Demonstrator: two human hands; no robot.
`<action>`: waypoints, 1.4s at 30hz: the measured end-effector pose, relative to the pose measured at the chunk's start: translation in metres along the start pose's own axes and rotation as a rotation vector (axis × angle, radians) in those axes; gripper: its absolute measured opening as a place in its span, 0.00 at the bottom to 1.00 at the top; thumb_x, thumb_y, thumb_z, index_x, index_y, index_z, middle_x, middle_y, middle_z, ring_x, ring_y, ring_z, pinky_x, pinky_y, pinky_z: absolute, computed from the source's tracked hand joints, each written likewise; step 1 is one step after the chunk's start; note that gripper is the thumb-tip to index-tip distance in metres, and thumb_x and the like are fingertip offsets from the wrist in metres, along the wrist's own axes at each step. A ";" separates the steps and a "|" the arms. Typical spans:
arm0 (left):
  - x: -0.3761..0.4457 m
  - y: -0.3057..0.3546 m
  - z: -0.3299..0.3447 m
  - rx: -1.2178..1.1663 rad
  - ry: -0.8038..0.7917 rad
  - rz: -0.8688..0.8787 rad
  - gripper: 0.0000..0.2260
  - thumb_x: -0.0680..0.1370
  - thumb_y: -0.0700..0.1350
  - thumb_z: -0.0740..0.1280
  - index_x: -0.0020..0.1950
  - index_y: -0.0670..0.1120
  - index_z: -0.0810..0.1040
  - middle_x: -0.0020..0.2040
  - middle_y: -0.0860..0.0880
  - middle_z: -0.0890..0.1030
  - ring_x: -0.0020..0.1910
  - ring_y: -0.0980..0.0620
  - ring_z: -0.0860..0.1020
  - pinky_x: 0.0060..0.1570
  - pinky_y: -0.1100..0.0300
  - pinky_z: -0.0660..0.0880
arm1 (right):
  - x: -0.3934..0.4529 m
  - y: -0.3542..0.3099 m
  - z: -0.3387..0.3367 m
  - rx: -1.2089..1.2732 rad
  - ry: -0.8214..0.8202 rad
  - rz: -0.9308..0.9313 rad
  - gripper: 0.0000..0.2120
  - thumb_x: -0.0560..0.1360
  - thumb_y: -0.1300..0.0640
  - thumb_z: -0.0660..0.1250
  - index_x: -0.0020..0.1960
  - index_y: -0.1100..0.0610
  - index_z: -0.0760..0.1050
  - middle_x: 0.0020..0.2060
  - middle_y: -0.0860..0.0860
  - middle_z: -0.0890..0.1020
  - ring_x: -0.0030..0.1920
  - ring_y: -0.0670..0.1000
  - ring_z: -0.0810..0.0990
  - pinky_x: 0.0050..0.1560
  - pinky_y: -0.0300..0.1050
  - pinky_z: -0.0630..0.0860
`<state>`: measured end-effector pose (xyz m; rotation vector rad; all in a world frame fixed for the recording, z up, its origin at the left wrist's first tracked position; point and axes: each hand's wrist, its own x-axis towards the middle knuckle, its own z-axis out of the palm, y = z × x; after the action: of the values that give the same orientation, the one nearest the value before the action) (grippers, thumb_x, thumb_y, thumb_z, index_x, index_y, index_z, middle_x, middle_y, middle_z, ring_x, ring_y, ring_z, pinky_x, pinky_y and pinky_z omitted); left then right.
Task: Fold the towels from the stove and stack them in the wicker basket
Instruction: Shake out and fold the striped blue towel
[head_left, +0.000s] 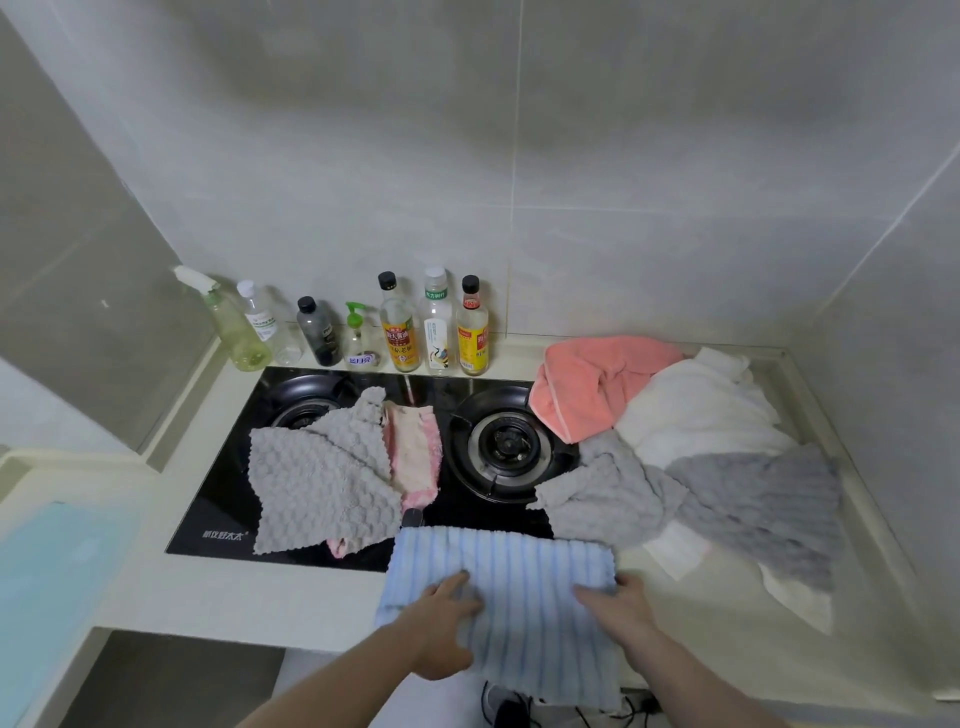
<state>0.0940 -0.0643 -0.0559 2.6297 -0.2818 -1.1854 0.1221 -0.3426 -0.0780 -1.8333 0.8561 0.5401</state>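
A light blue ribbed towel (524, 577) lies over the counter's front edge, its far edge on the black stove (223, 499). My left hand (441, 623) rests flat on its left part with fingers spread. My right hand (618, 603) holds its right edge, fingers curled over the fabric. On the stove lie a grey bobbled towel (317, 488) and a pink and cream cloth (415, 452). To the right sit a coral towel (592, 389), a white towel (701, 410), a second grey bobbled towel (613, 499) and a grey ribbed towel (769, 504). No wicker basket is in view.
Several bottles (400, 332) stand in a row against the tiled wall behind the stove. The right burner (506, 441) is uncovered. A pale blue sheet (57, 582) lies at the far left. Dark cables (519, 706) show on the floor below the counter edge.
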 end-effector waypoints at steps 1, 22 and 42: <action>0.000 0.001 0.001 -0.012 0.013 -0.008 0.33 0.75 0.53 0.66 0.80 0.59 0.60 0.83 0.56 0.43 0.81 0.45 0.52 0.73 0.44 0.66 | 0.003 -0.001 -0.001 0.032 -0.008 0.002 0.22 0.70 0.59 0.79 0.57 0.59 0.70 0.53 0.57 0.79 0.49 0.57 0.78 0.54 0.51 0.76; 0.015 0.036 0.011 0.088 -0.014 0.156 0.35 0.76 0.54 0.65 0.81 0.59 0.56 0.83 0.55 0.37 0.82 0.49 0.39 0.79 0.44 0.54 | -0.008 -0.017 -0.059 -0.074 -0.023 -0.357 0.04 0.77 0.52 0.72 0.52 0.49 0.83 0.44 0.45 0.87 0.47 0.49 0.85 0.50 0.48 0.80; -0.038 -0.055 0.000 -0.552 0.410 0.153 0.22 0.73 0.42 0.66 0.66 0.57 0.72 0.67 0.59 0.69 0.64 0.61 0.72 0.65 0.68 0.68 | -0.102 -0.060 0.050 -0.024 -0.124 -0.419 0.09 0.76 0.59 0.72 0.53 0.48 0.79 0.45 0.51 0.84 0.41 0.50 0.83 0.35 0.41 0.81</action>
<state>0.0737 -0.0011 -0.0454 2.2359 -0.0610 -0.5481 0.1021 -0.2499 0.0083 -1.9098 0.3659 0.3907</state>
